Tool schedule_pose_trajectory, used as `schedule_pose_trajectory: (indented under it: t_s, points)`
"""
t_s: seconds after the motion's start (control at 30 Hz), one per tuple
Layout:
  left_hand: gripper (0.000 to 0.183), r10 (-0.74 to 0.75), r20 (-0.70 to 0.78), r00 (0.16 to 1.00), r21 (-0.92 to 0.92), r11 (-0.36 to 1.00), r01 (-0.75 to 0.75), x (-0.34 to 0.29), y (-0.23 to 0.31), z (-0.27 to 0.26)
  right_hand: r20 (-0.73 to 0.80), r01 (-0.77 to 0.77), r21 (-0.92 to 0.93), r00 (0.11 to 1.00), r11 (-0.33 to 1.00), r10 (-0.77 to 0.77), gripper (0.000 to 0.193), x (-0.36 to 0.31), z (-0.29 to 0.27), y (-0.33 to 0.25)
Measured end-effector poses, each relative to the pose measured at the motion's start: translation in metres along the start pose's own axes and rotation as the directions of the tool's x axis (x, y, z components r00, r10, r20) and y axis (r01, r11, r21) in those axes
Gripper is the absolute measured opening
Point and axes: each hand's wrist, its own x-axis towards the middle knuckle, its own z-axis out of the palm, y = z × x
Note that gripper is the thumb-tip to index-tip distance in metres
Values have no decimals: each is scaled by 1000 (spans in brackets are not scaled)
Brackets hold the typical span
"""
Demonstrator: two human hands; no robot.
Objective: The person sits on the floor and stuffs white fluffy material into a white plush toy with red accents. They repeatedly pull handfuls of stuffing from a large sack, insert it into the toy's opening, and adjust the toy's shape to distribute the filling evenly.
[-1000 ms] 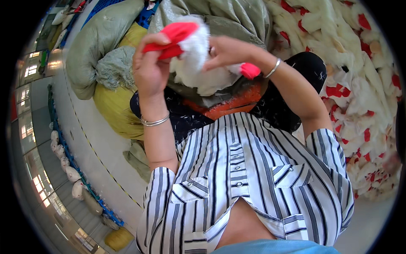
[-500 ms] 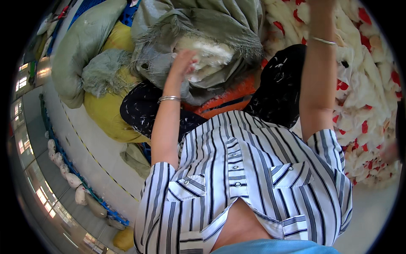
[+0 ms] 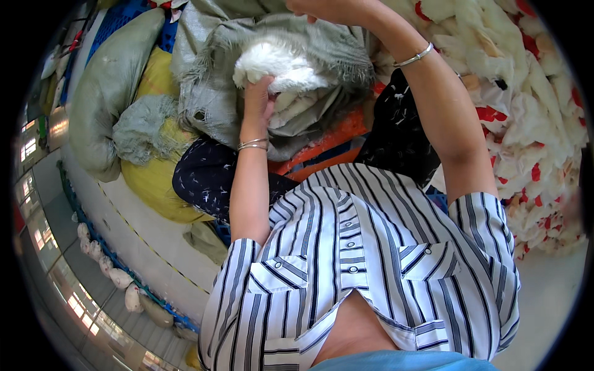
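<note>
My left hand (image 3: pixel 257 104) is closed on the lower left edge of a white, fluffy plush piece (image 3: pixel 275 65). That piece lies at the mouth of a grey-green woven sack (image 3: pixel 207 77) with a frayed rim. Other whitish fluffy material (image 3: pixel 294 108) shows inside the sack below it. My right hand (image 3: pixel 328 8) reaches over the sack's far side at the top edge of the picture. It is partly cut off there, so its grip does not show.
A big heap of cream fluffy pieces with red patches (image 3: pixel 526 142) fills the right side. Stuffed grey-green (image 3: pixel 111 105) and yellow sacks (image 3: pixel 158 188) stand at left. Orange material (image 3: pixel 334 139) lies between my knees. A yellow-black line (image 3: pixel 148 244) crosses the floor.
My right hand has swung left from above the heap to over the sack. My left hand has taken hold of the white plush piece, which now bulges up at the sack's mouth.
</note>
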Motion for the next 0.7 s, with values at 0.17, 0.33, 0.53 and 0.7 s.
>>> schedule_pose_trajectory:
  t_s: [0.17,0.33,0.53,0.7]
  points:
    - [49,318,94,943,93,941,-327,-57,108,74,120,194,-134,977,972,-178,22,5,27,18]
    - [35,652,-91,753,257,745,-615,-100,181,106,285,155,30,945,987,-157,53,6,44,21]
    - [31,804,10,594,296,565,-770,-115,206,101,365,169,-2,918,986,-156,84,-6,83,6]
    - [33,785,-55,617,225,611,-759,-115,222,142,282,292,209,896,933,-343,90,-11,106,-4]
